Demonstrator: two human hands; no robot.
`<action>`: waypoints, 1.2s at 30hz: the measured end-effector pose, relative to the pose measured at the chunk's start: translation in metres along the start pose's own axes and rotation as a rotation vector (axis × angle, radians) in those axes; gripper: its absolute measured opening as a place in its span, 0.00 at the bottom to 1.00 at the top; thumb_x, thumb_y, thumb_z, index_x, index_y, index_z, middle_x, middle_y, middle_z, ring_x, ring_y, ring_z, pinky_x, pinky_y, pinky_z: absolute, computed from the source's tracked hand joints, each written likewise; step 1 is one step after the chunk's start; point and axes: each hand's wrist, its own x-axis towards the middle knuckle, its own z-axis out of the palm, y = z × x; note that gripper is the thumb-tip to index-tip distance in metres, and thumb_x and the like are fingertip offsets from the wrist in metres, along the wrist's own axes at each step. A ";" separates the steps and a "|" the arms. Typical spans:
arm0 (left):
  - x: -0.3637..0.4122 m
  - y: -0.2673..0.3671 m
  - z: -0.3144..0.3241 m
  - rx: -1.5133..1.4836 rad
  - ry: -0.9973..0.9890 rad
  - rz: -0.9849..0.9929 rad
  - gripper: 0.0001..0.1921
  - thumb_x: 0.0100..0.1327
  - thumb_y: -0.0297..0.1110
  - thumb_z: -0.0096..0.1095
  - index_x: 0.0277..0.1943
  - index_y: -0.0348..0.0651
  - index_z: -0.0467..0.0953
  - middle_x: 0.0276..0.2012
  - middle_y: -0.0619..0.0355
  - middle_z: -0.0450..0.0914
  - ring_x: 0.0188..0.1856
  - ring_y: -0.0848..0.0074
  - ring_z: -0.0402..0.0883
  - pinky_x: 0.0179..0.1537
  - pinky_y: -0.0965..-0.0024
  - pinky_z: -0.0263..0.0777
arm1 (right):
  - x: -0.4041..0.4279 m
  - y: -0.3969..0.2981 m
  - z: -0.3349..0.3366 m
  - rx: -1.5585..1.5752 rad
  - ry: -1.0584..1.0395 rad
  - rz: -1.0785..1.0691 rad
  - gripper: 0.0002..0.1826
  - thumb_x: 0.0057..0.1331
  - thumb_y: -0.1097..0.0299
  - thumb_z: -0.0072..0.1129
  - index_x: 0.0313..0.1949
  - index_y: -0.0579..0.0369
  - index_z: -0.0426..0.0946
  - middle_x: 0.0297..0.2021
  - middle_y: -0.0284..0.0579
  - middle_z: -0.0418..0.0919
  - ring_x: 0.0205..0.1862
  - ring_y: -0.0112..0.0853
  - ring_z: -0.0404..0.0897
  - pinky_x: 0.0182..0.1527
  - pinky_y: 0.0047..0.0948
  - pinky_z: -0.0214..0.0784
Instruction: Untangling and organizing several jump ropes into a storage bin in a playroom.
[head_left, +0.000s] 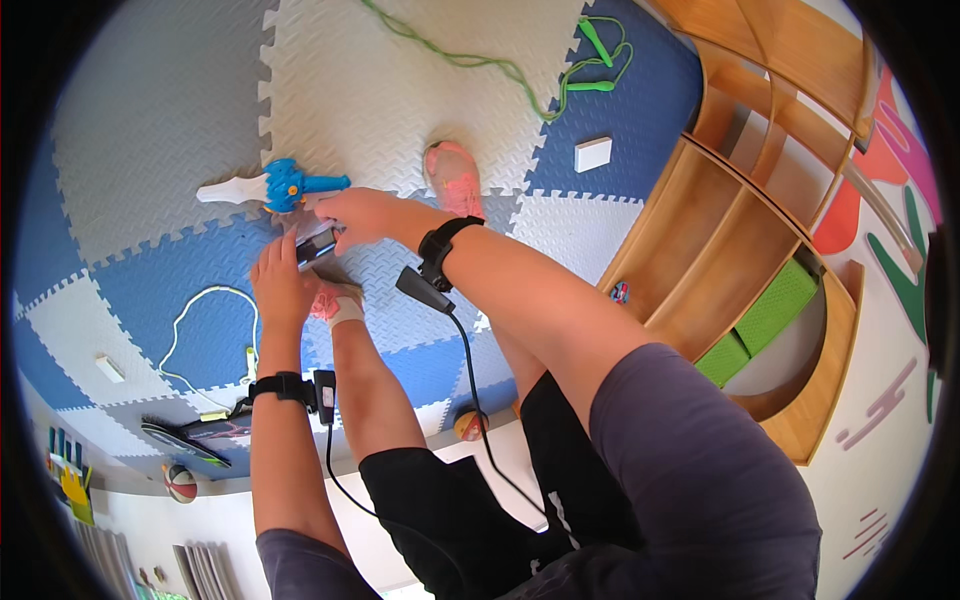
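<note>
My left hand (283, 279) and my right hand (361, 216) come together around a small dark, glossy object (318, 246), low over the foam mat. Fingers cover much of it, so its kind cannot be told. A clear, plastic-like piece (298, 220) shows between the hands. Just beyond them a toy sword (285, 186) lies on the mat, with a white blade and a blue hilt. Its blue handle ends close to my right hand. Both wrists wear black straps with cabled devices.
Interlocking foam mats (180, 270) cover the floor. A green jump rope (517, 71) and a white block (593, 154) lie ahead. At right stands a wooden shelf unit (720, 225). A pale jump rope (177, 322), another white block (110, 369) and a ball (180, 482) are at left.
</note>
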 end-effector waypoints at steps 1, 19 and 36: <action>0.005 -0.003 0.014 -0.003 0.008 0.007 0.34 0.44 0.30 0.73 0.59 0.46 0.71 0.52 0.54 0.78 0.57 0.57 0.75 0.55 0.52 0.66 | -0.005 0.010 -0.011 -0.008 0.006 0.002 0.22 0.49 0.61 0.74 0.42 0.52 0.76 0.42 0.44 0.81 0.45 0.44 0.80 0.44 0.44 0.72; -0.095 -0.011 -0.025 -0.307 0.089 -0.332 0.16 0.48 0.28 0.68 0.39 0.36 0.70 0.34 0.48 0.72 0.36 0.54 0.74 0.38 0.58 0.69 | -0.055 0.176 -0.136 -0.506 0.685 0.804 0.15 0.62 0.67 0.60 0.48 0.51 0.72 0.46 0.53 0.76 0.49 0.44 0.78 0.52 0.44 0.69; -0.239 0.027 -0.243 -0.495 -0.097 -0.463 0.20 0.44 0.31 0.73 0.40 0.37 0.73 0.33 0.55 0.79 0.36 0.73 0.79 0.41 0.66 0.74 | -0.484 0.029 -0.079 0.036 1.018 1.154 0.17 0.60 0.73 0.52 0.48 0.69 0.70 0.44 0.66 0.79 0.49 0.59 0.78 0.60 0.51 0.64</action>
